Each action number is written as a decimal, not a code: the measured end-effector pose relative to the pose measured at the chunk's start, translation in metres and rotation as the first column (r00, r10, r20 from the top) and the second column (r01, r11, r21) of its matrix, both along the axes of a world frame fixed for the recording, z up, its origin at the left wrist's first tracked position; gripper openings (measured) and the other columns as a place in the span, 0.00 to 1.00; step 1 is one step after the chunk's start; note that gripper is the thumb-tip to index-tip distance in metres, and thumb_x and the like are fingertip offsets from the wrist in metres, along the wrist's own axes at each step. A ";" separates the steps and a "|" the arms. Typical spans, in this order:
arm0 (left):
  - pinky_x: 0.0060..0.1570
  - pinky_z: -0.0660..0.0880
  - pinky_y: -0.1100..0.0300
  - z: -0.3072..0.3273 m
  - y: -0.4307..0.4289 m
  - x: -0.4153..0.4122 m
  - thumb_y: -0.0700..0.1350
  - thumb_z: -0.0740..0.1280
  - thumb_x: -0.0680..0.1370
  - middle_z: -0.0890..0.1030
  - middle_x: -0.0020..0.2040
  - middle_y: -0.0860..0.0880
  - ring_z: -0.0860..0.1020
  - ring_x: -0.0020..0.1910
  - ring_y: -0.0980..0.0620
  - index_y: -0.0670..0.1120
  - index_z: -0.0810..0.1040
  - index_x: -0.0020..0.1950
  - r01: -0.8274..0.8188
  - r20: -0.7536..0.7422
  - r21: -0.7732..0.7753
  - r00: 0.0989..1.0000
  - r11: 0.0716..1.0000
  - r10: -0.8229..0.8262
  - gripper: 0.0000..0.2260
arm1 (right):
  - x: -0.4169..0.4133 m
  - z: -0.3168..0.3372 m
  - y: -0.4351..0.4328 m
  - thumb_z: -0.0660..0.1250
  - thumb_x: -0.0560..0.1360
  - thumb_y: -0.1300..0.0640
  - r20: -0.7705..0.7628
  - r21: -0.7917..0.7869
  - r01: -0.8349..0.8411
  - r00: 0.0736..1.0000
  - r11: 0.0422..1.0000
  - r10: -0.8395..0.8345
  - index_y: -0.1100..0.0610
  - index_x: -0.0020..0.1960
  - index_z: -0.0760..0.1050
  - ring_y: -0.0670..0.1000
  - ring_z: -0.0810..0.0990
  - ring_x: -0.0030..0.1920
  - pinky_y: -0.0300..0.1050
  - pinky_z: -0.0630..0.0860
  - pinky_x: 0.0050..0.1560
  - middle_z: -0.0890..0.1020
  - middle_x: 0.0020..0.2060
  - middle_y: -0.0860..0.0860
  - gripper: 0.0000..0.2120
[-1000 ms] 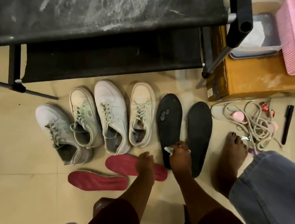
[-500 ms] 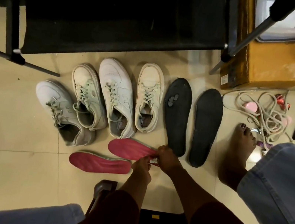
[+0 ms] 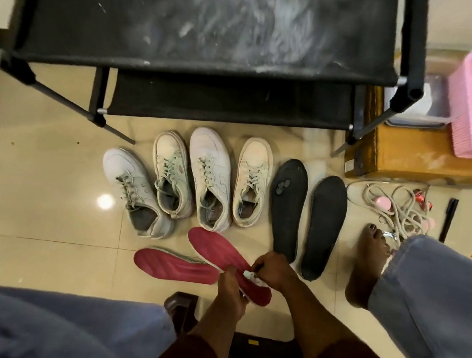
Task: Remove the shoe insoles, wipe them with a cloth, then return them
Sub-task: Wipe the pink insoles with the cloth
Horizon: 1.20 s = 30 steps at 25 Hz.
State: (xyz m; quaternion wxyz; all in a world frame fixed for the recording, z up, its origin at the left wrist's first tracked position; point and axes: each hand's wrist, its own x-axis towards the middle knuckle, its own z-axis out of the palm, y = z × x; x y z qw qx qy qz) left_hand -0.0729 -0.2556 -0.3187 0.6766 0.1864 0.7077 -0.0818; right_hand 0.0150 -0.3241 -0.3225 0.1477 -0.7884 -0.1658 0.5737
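Head view: gripping one red insole (image 3: 216,249) from beneath at its near end with the left hand (image 3: 230,287), fingers curled round the edge. Pinching a small white cloth (image 3: 252,277) against its top face with the right hand (image 3: 272,271). Flat on the floor (image 3: 36,208) just beside: second red insole (image 3: 174,267). Beyond, two black insoles (image 3: 288,206) lying right of four white shoes (image 3: 210,177).

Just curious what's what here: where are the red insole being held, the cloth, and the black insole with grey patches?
held red insole (image 3: 215,250): head view, ridged top, toe half.
cloth (image 3: 252,276): head view, visible white crumpled part.
patched black insole (image 3: 287,209): head view, middle of its surface.
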 end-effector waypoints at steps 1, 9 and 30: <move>0.41 0.75 0.53 0.017 0.004 -0.001 0.44 0.53 0.81 0.79 0.40 0.40 0.78 0.39 0.44 0.38 0.74 0.48 0.000 0.021 0.022 1.000 1.000 0.000 0.13 | 0.000 0.016 0.003 0.63 0.75 0.60 0.003 0.011 0.025 1.000 1.000 -0.025 0.60 0.55 0.80 0.53 0.79 0.55 0.44 0.74 0.58 0.82 0.54 0.55 0.12; 0.34 0.73 0.54 0.140 0.018 -0.017 0.46 0.47 0.80 0.73 0.20 0.41 0.74 0.21 0.45 0.37 0.75 0.23 -0.021 0.374 -0.003 0.927 1.000 0.021 0.31 | -0.018 0.143 0.013 0.59 0.75 0.66 0.094 0.081 0.059 0.993 0.995 -0.067 0.60 0.57 0.79 0.53 0.79 0.55 0.41 0.74 0.54 0.81 0.55 0.56 0.15; 0.37 0.79 0.54 0.450 0.006 0.007 0.50 0.59 0.77 0.79 0.40 0.39 0.79 0.35 0.44 0.34 0.82 0.47 0.186 0.897 -0.033 0.439 0.982 -0.053 0.21 | -0.028 0.483 -0.058 0.66 0.74 0.65 0.500 0.717 0.050 0.658 0.695 -0.563 0.55 0.50 0.83 0.36 0.78 0.40 0.27 0.72 0.43 0.80 0.41 0.41 0.10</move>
